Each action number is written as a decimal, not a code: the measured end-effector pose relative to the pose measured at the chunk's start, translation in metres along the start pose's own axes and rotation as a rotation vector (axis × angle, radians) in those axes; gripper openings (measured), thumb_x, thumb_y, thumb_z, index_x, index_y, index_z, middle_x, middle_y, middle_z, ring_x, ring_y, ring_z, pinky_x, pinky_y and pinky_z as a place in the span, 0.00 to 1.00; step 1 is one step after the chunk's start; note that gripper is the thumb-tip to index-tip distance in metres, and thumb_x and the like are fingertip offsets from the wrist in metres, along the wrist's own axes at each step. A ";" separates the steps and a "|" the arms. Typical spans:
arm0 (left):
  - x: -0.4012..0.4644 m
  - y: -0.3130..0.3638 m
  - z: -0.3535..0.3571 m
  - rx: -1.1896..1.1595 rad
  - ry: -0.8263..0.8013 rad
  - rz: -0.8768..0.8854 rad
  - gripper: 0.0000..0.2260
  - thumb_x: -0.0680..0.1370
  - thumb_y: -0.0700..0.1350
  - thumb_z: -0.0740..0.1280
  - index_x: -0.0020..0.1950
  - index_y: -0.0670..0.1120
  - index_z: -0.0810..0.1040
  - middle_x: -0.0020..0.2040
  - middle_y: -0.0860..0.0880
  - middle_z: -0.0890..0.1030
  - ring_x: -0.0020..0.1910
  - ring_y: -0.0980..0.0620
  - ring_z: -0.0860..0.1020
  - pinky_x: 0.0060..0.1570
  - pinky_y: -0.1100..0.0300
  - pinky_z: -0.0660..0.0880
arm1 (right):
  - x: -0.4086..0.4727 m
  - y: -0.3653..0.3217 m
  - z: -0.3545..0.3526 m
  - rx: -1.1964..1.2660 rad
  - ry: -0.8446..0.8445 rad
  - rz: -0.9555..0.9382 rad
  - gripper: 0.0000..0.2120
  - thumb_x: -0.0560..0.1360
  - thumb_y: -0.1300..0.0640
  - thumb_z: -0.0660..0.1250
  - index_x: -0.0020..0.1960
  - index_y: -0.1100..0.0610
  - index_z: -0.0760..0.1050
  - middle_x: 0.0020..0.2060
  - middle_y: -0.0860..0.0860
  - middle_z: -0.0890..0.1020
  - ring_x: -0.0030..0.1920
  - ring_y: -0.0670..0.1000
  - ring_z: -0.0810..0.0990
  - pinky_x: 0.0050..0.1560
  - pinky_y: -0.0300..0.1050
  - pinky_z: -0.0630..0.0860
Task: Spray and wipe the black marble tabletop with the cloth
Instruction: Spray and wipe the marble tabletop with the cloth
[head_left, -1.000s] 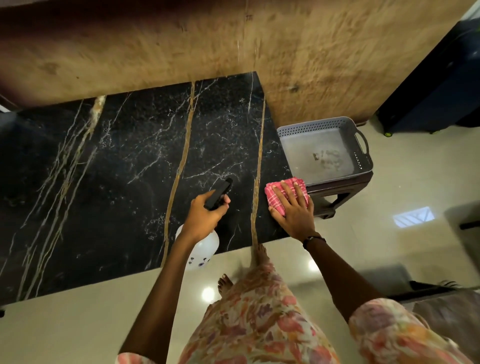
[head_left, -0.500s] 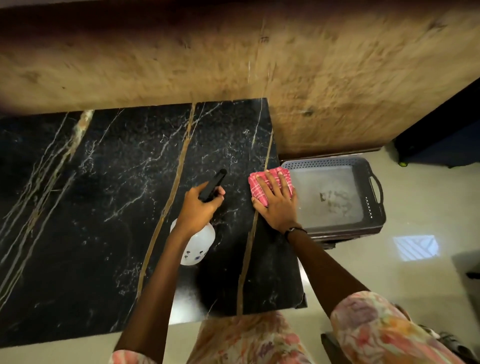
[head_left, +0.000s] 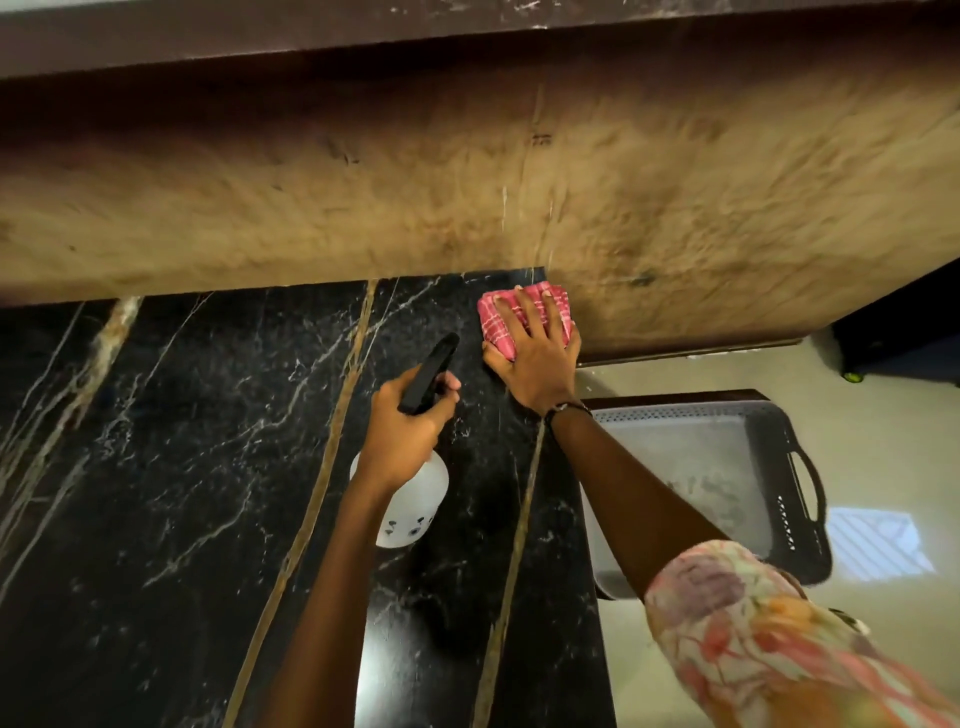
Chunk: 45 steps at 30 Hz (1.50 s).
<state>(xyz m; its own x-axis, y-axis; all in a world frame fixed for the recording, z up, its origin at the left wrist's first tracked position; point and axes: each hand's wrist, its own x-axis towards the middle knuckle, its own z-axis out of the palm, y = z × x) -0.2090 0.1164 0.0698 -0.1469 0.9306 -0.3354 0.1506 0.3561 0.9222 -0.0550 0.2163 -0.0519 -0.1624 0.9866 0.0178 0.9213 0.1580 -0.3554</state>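
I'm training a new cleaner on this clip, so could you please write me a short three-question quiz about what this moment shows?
1. True or false: the spray bottle is held in the left hand.
2. Multiple choice: where on the black marble tabletop is the pink checked cloth? A) near-left corner B) far-right corner, against the wooden panel C) in the centre.
3. Fill in: the right hand lies ____ on the cloth, fingers spread.

Key: 1 true; 2 B; 3 flat.
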 end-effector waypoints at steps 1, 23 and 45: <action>0.005 -0.001 0.000 -0.002 -0.001 0.016 0.09 0.76 0.34 0.62 0.43 0.46 0.78 0.45 0.29 0.77 0.19 0.58 0.66 0.22 0.63 0.65 | 0.012 0.000 0.000 -0.003 -0.003 0.010 0.33 0.71 0.34 0.53 0.74 0.46 0.63 0.74 0.49 0.64 0.75 0.59 0.57 0.64 0.70 0.59; 0.012 -0.008 -0.006 -0.011 0.026 0.139 0.09 0.74 0.35 0.62 0.43 0.48 0.77 0.41 0.45 0.79 0.26 0.58 0.74 0.33 0.61 0.68 | 0.032 -0.016 0.005 0.049 0.025 0.462 0.32 0.79 0.38 0.51 0.77 0.53 0.53 0.73 0.60 0.63 0.68 0.64 0.65 0.61 0.63 0.71; 0.016 -0.017 -0.072 -0.043 0.130 -0.015 0.11 0.75 0.33 0.62 0.40 0.48 0.78 0.44 0.30 0.77 0.19 0.57 0.65 0.22 0.60 0.64 | 0.060 -0.057 0.023 -0.107 -0.036 0.115 0.32 0.75 0.38 0.46 0.77 0.46 0.52 0.77 0.50 0.54 0.76 0.61 0.48 0.71 0.68 0.40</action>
<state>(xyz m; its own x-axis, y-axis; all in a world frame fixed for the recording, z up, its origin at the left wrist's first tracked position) -0.2839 0.1195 0.0622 -0.2745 0.9052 -0.3245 0.1058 0.3638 0.9254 -0.1257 0.2658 -0.0524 -0.0643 0.9966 -0.0515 0.9667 0.0494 -0.2511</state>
